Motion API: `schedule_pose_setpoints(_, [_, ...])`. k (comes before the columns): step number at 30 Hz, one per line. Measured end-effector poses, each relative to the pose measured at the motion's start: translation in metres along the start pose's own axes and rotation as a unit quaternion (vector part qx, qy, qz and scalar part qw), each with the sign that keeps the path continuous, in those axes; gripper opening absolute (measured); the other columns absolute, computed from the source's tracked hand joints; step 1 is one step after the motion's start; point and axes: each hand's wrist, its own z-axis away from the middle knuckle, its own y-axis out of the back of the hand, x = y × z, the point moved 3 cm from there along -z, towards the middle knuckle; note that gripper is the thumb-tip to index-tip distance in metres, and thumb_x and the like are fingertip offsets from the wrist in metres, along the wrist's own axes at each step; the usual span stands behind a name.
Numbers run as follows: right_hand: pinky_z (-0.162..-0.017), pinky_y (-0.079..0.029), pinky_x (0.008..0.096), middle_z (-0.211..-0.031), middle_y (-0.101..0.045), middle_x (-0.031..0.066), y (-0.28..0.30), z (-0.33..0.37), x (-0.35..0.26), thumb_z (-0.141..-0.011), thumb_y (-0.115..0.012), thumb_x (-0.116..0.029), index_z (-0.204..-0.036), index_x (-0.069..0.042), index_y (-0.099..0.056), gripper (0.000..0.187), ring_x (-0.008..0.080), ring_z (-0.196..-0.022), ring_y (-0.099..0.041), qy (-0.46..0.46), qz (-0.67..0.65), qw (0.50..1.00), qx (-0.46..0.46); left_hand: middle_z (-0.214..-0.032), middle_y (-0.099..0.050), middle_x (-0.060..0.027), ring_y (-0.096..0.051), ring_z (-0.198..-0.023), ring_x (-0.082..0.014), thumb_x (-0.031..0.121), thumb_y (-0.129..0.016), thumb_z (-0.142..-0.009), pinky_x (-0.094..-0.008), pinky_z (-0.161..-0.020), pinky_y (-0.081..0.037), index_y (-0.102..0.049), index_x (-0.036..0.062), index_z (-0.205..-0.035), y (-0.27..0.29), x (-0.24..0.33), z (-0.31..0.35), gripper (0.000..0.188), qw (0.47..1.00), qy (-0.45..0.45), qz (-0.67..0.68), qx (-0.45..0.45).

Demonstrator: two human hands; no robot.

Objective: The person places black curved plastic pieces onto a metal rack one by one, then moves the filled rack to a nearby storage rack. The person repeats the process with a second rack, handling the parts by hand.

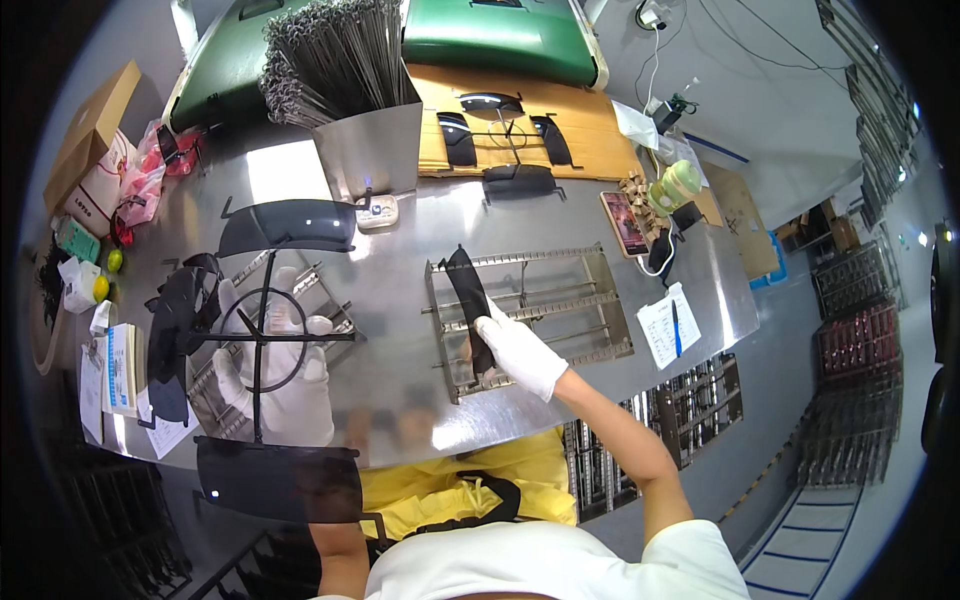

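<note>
Right hand (520, 355), white-gloved, is closing around the lower end of a dark curved strip (470, 305), which is lying over the wire rack (590, 300) at frame centre. Left hand (285, 375), gloved, is gripping the black cross-frame fixture (262, 335) with dark panels, lower left on the steel bench (400, 250).

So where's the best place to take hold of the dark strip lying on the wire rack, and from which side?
Probably its near end, from the person's side. The dark strip lies lengthwise across the wire rack, tilting away, and its near end sits at the rack's front edge where the right hand already meets it. A pinch on the narrow edges there looks safest; the broad faces seem glossy.
</note>
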Motion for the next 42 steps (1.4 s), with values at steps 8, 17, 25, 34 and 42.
schedule_pose_setpoints(8, [-0.057, -0.052, 0.0352, -0.078, -0.062, 0.0188, -0.015, -0.012, -0.01, -0.095, -0.041, -0.02, -0.146, -0.004, -0.03, 0.054, 0.0222, -0.057, -0.062, 0.102, 0.28, 0.954, 0.017, -0.155, -0.02, -0.0288, -0.055, -0.109, -0.054, 0.046, -0.047, -0.098, -0.0387, -0.061, -0.061, -0.023, 0.0229, -0.156, -0.001, 0.018, 0.008, 0.067, 0.995, 0.051, -0.056, -0.06])
schedule_pose_setpoints(17, [-0.067, -0.055, 0.0428, -0.129, -0.049, 0.0341, -0.012, -0.018, 0.004, -0.095, -0.044, -0.014, -0.121, 0.003, -0.052, 0.032, 0.0354, -0.072, -0.065, 0.161, 0.465, 0.871, -0.023, -0.154, -0.021, -0.0288, -0.055, -0.107, -0.0491, 0.045, -0.05, -0.096, -0.0397, -0.063, -0.059, -0.026, 0.0196, -0.155, -0.015, 0.012, -0.004, 0.068, 0.984, 0.128, -0.053, -0.115])
schedule_pose_setpoints(25, [-0.071, -0.055, 0.0404, -0.095, -0.065, 0.0151, 0.004, 0.03, -0.128, -0.073, -0.079, -0.031, -0.133, -0.006, -0.053, 0.07, 0.0343, -0.082, -0.066, 0.411, 0.336, 0.795, 0.294, -0.138, -0.04, -0.0348, -0.061, -0.089, -0.049, 0.053, -0.045, -0.095, -0.0371, -0.052, -0.056, -0.025, 0.0149, -0.154, -0.059, -0.006, -0.003, 0.073, 0.979, 0.176, -0.062, -0.084])
schedule_pose_setpoints(34, [-0.056, -0.051, 0.0367, -0.081, -0.057, 0.0065, -0.007, 0.032, -0.112, -0.066, -0.077, -0.017, -0.126, -0.022, -0.063, 0.062, 0.0276, -0.065, -0.061, 0.38, 0.549, 0.71, 0.222, -0.11, -0.051, -0.0173, -0.053, -0.088, -0.0286, 0.055, -0.047, -0.095, -0.032, -0.065, -0.05, -0.049, 0.0015, -0.126, -0.1, -0.035, 0.02, 0.062, 0.929, 0.312, 0.091, 0.175])
schedule_pose_setpoints(42, [-0.066, -0.056, 0.0395, -0.098, -0.061, 0.0171, -0.01, 0.047, -0.081, -0.064, -0.078, -0.018, -0.138, -0.026, -0.055, 0.078, 0.0326, -0.077, -0.066, 0.374, 0.356, 0.825, 0.232, -0.097, -0.047, -0.0186, -0.058, -0.072, -0.0209, 0.031, -0.055, -0.095, -0.024, -0.051, -0.054, -0.036, -0.0075, -0.124, -0.091, -0.012, 0.035, 0.051, 0.902, 0.264, 0.291, 0.176])
